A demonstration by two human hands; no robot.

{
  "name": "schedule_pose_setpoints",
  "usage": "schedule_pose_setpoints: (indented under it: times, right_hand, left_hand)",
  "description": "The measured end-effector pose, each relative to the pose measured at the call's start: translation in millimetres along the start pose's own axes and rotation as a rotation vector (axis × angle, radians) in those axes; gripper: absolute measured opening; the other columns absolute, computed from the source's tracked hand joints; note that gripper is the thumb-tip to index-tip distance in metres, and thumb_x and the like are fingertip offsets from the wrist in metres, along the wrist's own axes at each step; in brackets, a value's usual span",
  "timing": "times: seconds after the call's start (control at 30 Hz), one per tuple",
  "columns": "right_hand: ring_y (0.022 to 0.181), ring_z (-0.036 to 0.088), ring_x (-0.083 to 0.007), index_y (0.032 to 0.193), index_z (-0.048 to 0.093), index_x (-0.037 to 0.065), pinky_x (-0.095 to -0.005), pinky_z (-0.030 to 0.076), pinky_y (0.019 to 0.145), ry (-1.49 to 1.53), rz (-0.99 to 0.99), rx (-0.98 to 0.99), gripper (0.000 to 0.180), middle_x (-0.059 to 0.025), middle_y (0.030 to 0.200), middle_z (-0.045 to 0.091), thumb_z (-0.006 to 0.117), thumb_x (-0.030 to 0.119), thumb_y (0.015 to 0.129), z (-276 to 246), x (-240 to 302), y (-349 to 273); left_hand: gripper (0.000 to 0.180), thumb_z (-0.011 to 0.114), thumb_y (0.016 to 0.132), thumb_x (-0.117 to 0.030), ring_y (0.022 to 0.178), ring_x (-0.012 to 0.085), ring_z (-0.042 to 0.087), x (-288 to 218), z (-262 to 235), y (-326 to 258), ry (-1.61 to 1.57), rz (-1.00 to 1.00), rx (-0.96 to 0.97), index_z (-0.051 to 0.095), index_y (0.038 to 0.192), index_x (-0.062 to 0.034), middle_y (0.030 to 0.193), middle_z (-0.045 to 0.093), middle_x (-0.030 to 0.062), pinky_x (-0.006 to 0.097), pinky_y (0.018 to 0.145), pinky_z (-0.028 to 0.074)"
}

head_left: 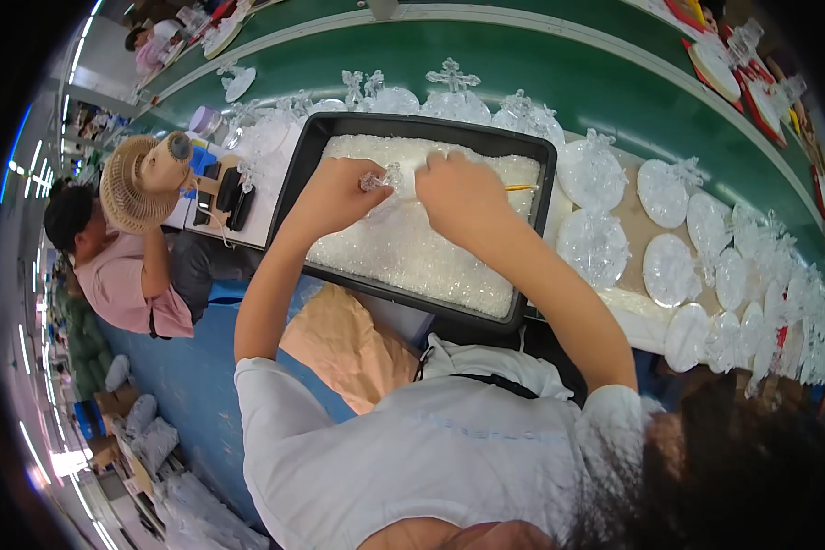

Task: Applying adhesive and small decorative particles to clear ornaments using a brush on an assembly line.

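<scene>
My left hand (335,197) is closed on a small clear ornament (390,176), pinching it between thumb and fingertips above a black tray (541,252). White glittery granules (422,266) fill the tray. Just right of the ornament is my right hand (463,197), slightly blurred, its fingers curled together. A thin yellow stick (522,188) sticks out beyond that hand's right side and looks held in it; the front end is hidden by the fingers.
Clear round plates with cross-shaped ornaments (453,78) line the tray's far side. More clear plates (594,247) crowd the table at right. A beige fan (142,183) stands left of the tray, near a seated person in pink (128,284). Brown paper (353,344) lies below the tray.
</scene>
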State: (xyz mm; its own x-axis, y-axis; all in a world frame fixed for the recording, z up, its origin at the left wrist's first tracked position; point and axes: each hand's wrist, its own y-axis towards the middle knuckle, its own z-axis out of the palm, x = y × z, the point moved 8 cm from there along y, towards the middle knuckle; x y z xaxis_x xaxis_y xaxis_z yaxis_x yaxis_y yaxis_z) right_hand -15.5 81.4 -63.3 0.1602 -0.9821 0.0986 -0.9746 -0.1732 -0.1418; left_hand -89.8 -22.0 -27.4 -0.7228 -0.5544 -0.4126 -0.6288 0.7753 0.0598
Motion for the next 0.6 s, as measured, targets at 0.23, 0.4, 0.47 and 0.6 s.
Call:
schedule_pose_setpoints:
  times: [0.23, 0.4, 0.47, 0.6]
  right_hand:
    - [0.096, 0.064, -0.0365, 0.142, 0.04, 0.011, -0.0447, 0.053, 0.078, 0.361, -0.187, -0.184, 0.078, -0.018, 0.103, 0.066, 0.078, 0.017, 0.075, -48, 8, 28]
    - [0.081, 0.067, -0.0372, 0.103, 0.071, 0.005, -0.0435, 0.053, 0.073, 0.293, -0.246, -0.075, 0.038, -0.0168, 0.079, 0.068, 0.078, 0.03, 0.075, -21, 13, 41]
    - [0.076, 0.067, -0.0347, 0.089, 0.071, 0.003, -0.0431, 0.052, 0.071, 0.375, -0.176, -0.152, 0.03, -0.0153, 0.075, 0.068, 0.076, 0.031, 0.077, -21, 0, 38]
    - [0.06, 0.061, -0.0199, 0.074, 0.065, -0.001, -0.0347, 0.046, 0.053, 1.026, 0.279, -0.274, 0.03, -0.0118, 0.072, 0.068, 0.069, 0.025, 0.087, -15, -45, 9]
  left_hand:
    - [0.04, 0.073, 0.081, -0.014, 0.093, 0.0177, 0.065, 12, -5, 5, -0.202, -0.161, 0.264, 0.06, 0.116, 0.0002, 0.11, 0.068, 0.0111, 0.03, 0.081, 0.05]
    - [0.041, 0.063, 0.092, -0.015, 0.116, 0.0208, 0.057, 59, -19, -54, -0.802, -0.216, -0.225, 0.05, 0.129, -0.0019, 0.123, 0.062, 0.0129, 0.032, 0.095, 0.046]
    - [0.042, 0.062, 0.093, -0.017, 0.117, 0.0213, 0.056, 65, -20, -72, -0.831, -0.244, -0.341, 0.05, 0.13, -0.0013, 0.126, 0.061, 0.0141, 0.033, 0.096, 0.046]
    - [0.047, 0.053, 0.097, -0.024, 0.122, 0.0265, 0.054, 69, -9, -93, -0.953, -0.349, -0.537, 0.047, 0.135, 0.0011, 0.132, 0.056, 0.0179, 0.037, 0.1, 0.045]
